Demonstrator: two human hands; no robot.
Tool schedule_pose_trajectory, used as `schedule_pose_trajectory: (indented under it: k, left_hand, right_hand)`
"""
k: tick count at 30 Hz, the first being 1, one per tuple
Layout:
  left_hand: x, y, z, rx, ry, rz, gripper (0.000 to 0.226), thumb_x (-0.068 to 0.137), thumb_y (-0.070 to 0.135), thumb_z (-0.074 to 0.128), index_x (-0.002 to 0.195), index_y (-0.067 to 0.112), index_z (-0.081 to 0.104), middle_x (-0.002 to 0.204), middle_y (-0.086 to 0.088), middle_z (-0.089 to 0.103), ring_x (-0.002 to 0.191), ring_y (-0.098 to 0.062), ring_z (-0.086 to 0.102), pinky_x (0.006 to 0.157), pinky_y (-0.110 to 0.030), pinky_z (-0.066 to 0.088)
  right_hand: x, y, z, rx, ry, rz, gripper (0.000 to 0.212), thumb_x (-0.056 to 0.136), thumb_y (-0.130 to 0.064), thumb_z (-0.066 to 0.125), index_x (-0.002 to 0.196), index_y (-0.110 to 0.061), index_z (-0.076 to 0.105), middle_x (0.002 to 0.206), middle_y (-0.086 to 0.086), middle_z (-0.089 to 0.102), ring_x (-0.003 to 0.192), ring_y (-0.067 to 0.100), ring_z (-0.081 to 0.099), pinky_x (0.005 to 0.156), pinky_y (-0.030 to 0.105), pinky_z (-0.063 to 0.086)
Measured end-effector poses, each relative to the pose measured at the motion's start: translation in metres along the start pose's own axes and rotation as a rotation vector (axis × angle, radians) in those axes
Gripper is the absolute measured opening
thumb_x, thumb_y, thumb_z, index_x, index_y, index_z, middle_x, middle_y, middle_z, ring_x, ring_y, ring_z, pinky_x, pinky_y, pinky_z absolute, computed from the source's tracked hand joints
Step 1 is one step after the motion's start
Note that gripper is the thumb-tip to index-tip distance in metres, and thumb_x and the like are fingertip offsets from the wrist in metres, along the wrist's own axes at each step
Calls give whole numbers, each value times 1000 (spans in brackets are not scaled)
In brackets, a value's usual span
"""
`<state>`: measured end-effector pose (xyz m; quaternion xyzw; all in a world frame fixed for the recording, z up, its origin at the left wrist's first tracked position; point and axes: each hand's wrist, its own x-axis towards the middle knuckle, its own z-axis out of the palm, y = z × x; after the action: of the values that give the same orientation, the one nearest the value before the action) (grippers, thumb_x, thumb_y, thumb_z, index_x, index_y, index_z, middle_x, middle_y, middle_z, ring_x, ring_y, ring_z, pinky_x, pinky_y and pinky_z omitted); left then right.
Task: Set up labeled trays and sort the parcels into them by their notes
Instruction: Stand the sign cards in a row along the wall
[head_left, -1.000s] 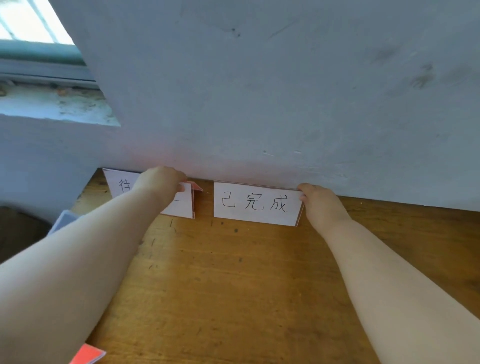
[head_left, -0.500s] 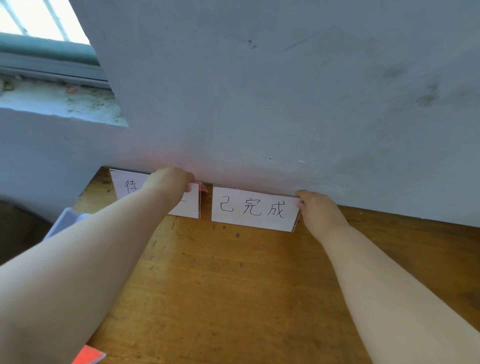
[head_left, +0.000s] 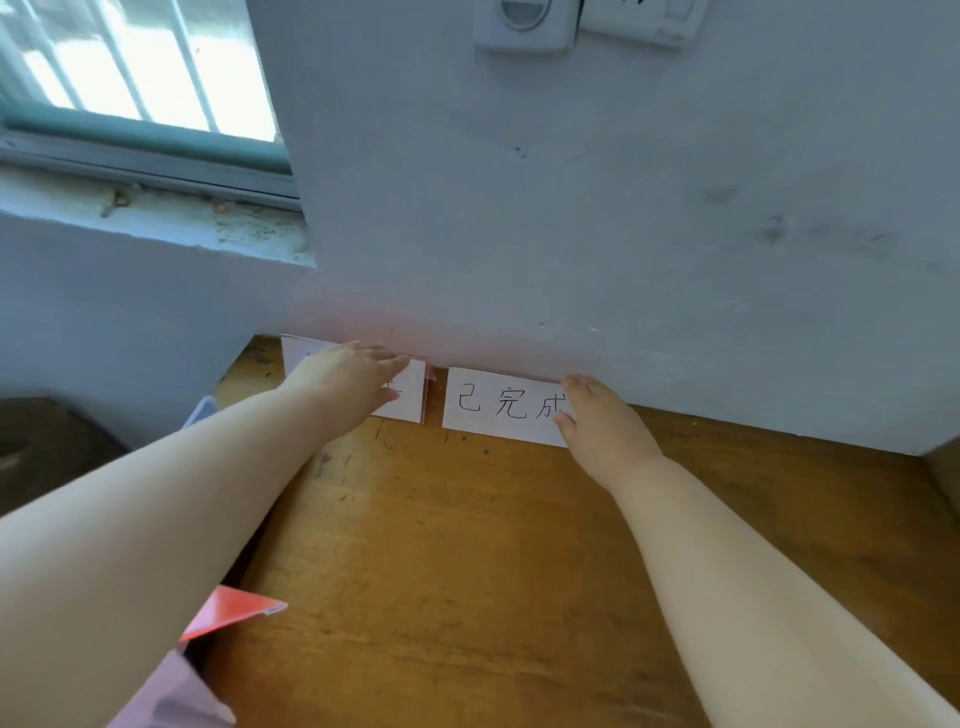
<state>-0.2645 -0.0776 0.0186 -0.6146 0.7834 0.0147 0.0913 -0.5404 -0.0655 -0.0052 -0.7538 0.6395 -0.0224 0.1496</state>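
Observation:
Two white label cards with handwritten characters lean against the wall at the back of the wooden table (head_left: 467, 545). My left hand (head_left: 348, 376) lies with straight fingers over the left label card (head_left: 408, 397) and hides most of its writing. Fingers extended, my right hand (head_left: 602, 421) covers the right end of the right label card (head_left: 498, 405). A red edge shows between the two cards. No trays or parcels can be made out with certainty.
A red and pink folded object (head_left: 218, 644) sits at the table's near left edge. A pale blue item (head_left: 202, 410) shows beyond the left edge. The wall (head_left: 571, 234) carries a socket plate (head_left: 524, 23), with a window (head_left: 130, 67) at upper left.
Both hands have gone from gripping the cards' edges with curled fingers to lying with fingers straight over them. The camera has tilted up, showing more wall and the window.

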Motion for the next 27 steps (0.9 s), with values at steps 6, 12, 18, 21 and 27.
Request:
schedule_pose_trajectory:
  k: [6,12,18,21,27]
  left_hand:
    - [-68,-24,-25,-69,78,21,55,101,39,38,152,28,20,157,5,24,146,-14,18,113,-37,27]
    - [-130,-82,-29,-143,132,8,52,101,41,36,150,31,24,156,9,28,143,-14,27,109,-40,37]
    - [-187,-136,-8,-157,109,-17,49,101,44,36,148,36,27,154,7,33,138,-20,37,104,-39,41]
    - [-210,-158,9,-159,63,-28,52,100,46,35,149,35,25,155,5,30,139,-20,35,106,-37,39]
    - [-242,-188,52,-161,-47,38,50,99,47,37,147,34,31,151,8,37,135,-18,40,104,-38,42]
  right_hand:
    - [-36,-76,-4,-1,13,-47,52,102,-26,36,150,-12,22,158,5,21,146,19,17,117,34,17]
    - [-65,-187,3,1,50,-159,51,102,-26,39,150,-14,25,157,2,25,145,17,18,116,33,18]
    - [-98,-275,24,2,52,-245,51,102,-28,40,149,-15,26,156,0,27,145,14,20,115,28,19]
    - [-118,-302,33,32,83,-287,49,102,-27,41,148,-15,31,154,0,32,143,13,24,114,23,18]
    - [-147,-320,55,66,-15,-230,44,101,-32,42,143,-17,40,146,1,45,135,16,40,108,28,34]
